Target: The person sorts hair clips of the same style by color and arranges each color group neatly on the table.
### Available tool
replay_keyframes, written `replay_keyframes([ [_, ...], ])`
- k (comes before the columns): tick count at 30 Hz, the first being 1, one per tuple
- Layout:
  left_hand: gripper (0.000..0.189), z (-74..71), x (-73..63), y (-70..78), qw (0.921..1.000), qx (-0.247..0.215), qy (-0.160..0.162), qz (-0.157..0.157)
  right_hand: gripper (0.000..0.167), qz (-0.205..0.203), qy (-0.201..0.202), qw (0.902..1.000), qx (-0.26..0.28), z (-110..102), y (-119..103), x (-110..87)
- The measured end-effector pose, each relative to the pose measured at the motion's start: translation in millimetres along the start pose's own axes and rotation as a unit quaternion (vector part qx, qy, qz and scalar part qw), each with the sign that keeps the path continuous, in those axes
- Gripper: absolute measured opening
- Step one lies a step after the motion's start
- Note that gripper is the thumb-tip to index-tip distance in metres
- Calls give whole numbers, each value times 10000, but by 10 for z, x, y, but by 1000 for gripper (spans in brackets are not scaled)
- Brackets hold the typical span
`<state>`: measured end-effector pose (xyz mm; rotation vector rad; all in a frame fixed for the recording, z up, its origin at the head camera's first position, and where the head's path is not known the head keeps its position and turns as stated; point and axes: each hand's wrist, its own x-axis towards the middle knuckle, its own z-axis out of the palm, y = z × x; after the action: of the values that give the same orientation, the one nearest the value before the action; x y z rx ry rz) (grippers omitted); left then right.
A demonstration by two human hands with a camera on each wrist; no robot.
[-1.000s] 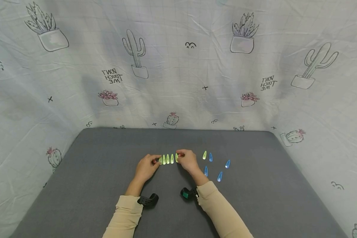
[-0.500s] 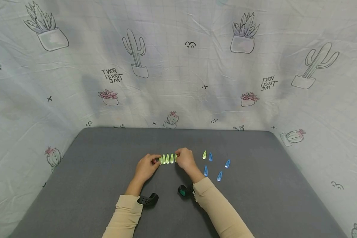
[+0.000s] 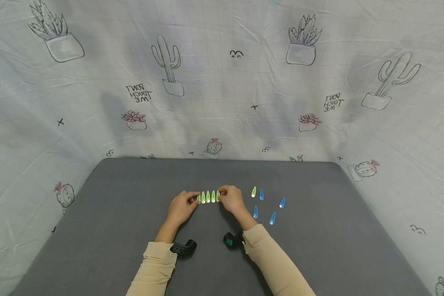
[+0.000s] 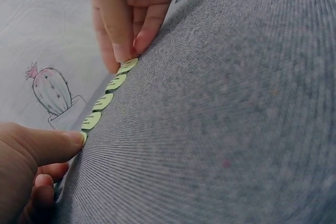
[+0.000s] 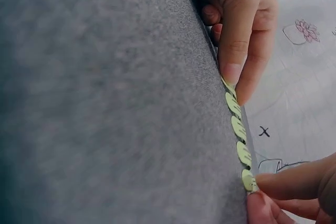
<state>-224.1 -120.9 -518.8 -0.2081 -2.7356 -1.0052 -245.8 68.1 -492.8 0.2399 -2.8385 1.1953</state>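
Green clips (image 3: pixel 208 197) in a row
Head: lone green clip (image 3: pixel 253 192) lies rightward, nearer right hand (image 3: pixel 232 199), long axis roughly forward; left wrist: left hand (image 4: pixel 23 156) pinches end clip (image 4: pixel 84 138); right wrist: right hand pinches opposite clip (image 5: pixel 247 179)

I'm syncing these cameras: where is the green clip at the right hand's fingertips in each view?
Head: green clip below centre, right end of the row.
Left wrist: green clip upper left, top end.
Right wrist: green clip lower right, bottom end.
Shared landmark: left hand, at the row's other end.
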Motion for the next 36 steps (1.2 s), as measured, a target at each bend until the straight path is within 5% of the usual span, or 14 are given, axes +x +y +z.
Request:
replay_keyframes([
  [18, 28, -23, 7, 6, 10000, -14, -21, 12, 35, -220, -153, 9880, 1520, -273, 208, -129],
  [36, 28, -24, 1, 12, 10000, -18, -30, 38, 42, -154, 80, 9850, 1715, -721, 653, -224],
])
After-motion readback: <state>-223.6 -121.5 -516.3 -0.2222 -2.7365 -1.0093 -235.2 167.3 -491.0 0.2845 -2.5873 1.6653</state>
